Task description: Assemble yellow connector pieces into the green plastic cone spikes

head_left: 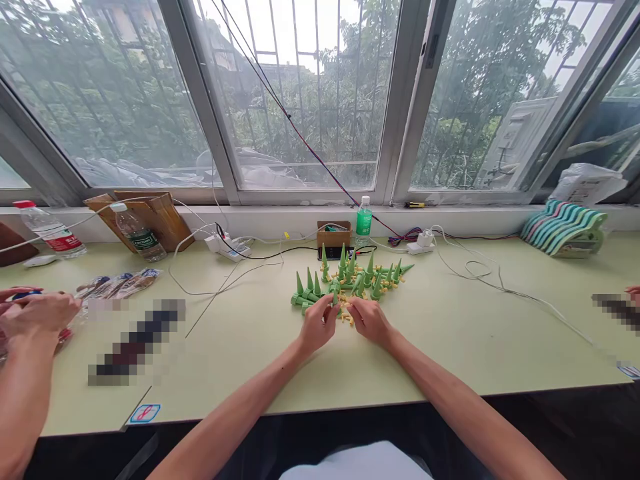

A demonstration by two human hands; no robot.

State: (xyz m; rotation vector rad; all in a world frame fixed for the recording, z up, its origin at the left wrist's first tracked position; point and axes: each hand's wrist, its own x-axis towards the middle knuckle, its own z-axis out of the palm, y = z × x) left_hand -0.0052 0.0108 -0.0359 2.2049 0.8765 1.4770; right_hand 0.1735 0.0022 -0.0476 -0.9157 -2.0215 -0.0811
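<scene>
Your left hand (pixel 318 325), at the centre of the frame, had its thumb and fingertips together on a small green piece (pixel 335 297). Your right hand (pixel 372 322), just beside it, had its fingers curled in; at this scale I could not tell whether they gripped anything. Mid-frame, above both hands, you had a cluster of smooth, tapering green cones (pixel 371 269), some upright, others tilted or lying flat. Small, knobbly yellow pieces (pixel 346 319) lay among them and between your hands on the pale, flat tabletop (pixel 240 360). Above the cluster stood a clear bottle (pixel 364 224) with a green label, beside a brown cardboard box (pixel 334 235).
</scene>
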